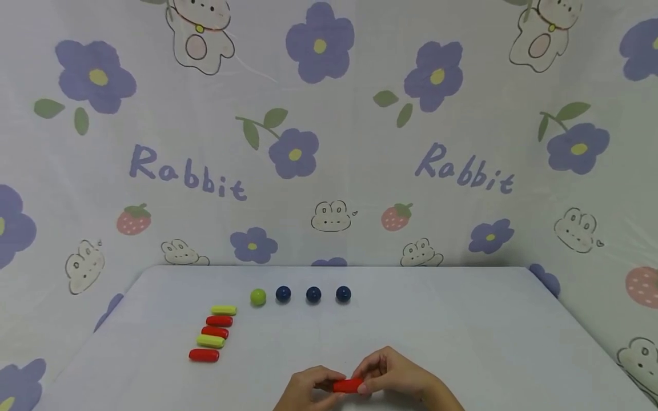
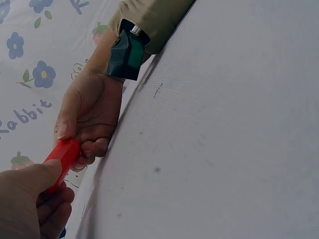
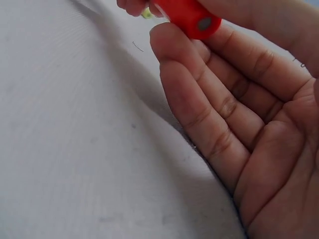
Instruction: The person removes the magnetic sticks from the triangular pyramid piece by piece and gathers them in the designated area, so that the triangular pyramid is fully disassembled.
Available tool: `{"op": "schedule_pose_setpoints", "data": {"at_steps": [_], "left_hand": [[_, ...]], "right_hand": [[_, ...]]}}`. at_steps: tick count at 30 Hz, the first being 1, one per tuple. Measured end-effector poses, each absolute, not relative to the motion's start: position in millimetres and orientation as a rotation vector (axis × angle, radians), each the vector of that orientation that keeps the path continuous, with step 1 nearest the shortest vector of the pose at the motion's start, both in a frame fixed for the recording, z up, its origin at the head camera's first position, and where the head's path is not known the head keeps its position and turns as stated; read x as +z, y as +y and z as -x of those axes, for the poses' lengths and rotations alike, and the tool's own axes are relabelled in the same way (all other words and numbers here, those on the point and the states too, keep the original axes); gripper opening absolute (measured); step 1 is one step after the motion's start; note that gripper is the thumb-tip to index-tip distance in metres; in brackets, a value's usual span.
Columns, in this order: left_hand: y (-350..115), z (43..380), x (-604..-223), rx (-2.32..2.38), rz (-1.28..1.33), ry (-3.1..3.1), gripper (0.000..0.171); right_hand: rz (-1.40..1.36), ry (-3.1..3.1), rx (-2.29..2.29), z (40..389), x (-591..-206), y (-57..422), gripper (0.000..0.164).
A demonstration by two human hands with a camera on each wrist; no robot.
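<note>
A short red magnetic rod (image 1: 347, 386) is held between both hands at the near side of the table. The left hand (image 1: 308, 388) pinches one end between thumb and fingers, and the right hand (image 1: 398, 374) pinches the other. In the left wrist view, the left thumb (image 2: 42, 174) lies along the red rod (image 2: 68, 152) and the right thumb presses its far end. The right wrist view shows a grey round disc in the end of the rod (image 3: 192, 17); the other right fingers are gently bent beneath it.
On the left of the white table (image 1: 437, 319) lie several loose rods, such as a red one (image 1: 204, 355) and a yellow-green one (image 1: 224, 310). Farther back stand a green ball (image 1: 258, 297) and three dark blue balls (image 1: 313, 294) in a row. A patterned cloth (image 1: 349, 114) hangs behind.
</note>
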State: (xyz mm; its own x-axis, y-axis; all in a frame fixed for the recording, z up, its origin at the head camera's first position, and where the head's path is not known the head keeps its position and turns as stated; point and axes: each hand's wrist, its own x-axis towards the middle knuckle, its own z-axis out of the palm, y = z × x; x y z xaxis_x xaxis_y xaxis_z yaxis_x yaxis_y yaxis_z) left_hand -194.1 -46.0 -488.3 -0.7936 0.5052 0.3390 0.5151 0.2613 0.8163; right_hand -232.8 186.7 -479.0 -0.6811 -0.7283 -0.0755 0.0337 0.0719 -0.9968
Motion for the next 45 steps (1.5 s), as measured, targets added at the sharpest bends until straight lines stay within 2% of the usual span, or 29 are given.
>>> {"op": "schedule_pose_setpoints", "data": {"at_steps": [10, 18, 24, 33, 41, 45], "left_hand": [[-80, 194, -481, -1.571, 0.927, -2.719, 0.023], [-141, 191, -478, -1.234, 0.94, -2.902, 0.022], [-186, 196, -469, -0.785, 0.879, -2.977, 0.021], [-230, 205, -458, -0.365, 0.616, -2.993, 0.024], [-253, 211, -462, -0.378, 0.365, -3.014, 0.027], [-258, 211, -464, -0.392, 0.332, -2.992, 0.029]], "right_hand": [[0.616, 1.81, -1.657, 233, -472, 183, 0.034], [0.621, 1.789, -1.677, 237, -474, 187, 0.034], [0.614, 1.786, -1.693, 237, -476, 192, 0.033], [0.582, 1.799, -1.696, 241, -478, 192, 0.032], [0.598, 1.794, -1.678, 244, -485, 188, 0.03], [0.607, 1.805, -1.672, 245, -484, 186, 0.031]]}}
